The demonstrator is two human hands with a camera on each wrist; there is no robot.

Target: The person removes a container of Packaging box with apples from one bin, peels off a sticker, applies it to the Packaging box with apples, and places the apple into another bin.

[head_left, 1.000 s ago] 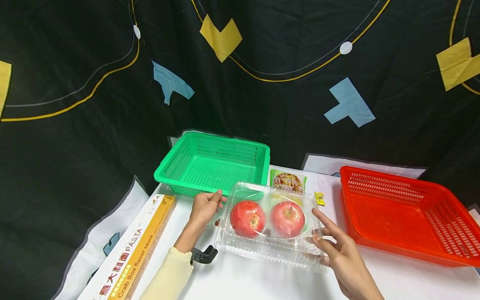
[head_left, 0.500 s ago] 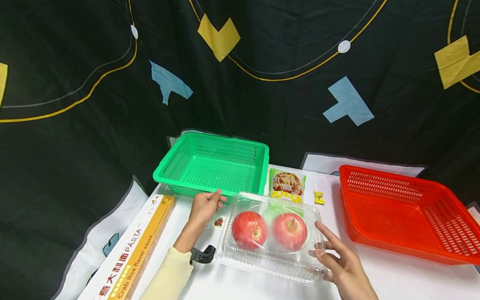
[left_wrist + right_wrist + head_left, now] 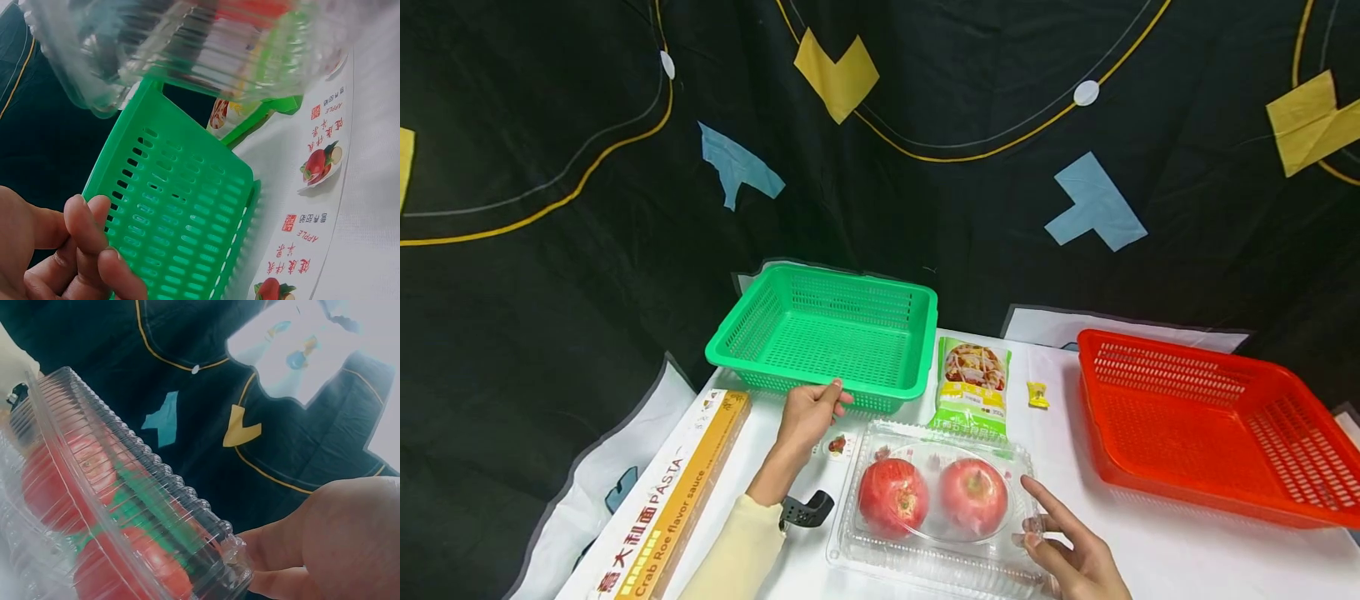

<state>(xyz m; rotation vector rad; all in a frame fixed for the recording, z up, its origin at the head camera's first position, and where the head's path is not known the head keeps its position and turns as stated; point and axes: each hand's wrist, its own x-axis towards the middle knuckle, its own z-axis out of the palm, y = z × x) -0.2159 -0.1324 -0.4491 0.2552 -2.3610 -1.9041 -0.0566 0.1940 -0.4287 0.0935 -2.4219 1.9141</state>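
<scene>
My right hand [image 3: 1071, 554] grips the right end of a clear plastic clamshell container [image 3: 936, 575]. Through its lid show two red round fruits [image 3: 893, 497] side by side. In the right wrist view, the thumb and fingers [image 3: 275, 550] meet at the corner of the box. My left hand [image 3: 808, 417] lies at the front rim of the green basket [image 3: 820, 333], fingers loosely curled with nothing seen between them. In the left wrist view, those fingers [image 3: 87, 231] overlap the basket's slotted wall, and the container hangs blurred above.
A green and yellow food packet [image 3: 973, 387] lies behind the container, with a small yellow wrapped piece [image 3: 1037, 395] beside it. A red basket [image 3: 1180, 425] stands at right. A long pasta box [image 3: 681, 492] lies at left. A printed apple strip [image 3: 319, 169] runs along the table.
My right hand has brought the container toward me and lower in the head view, uncovering more of the food packet. My left hand has stayed by the green basket.
</scene>
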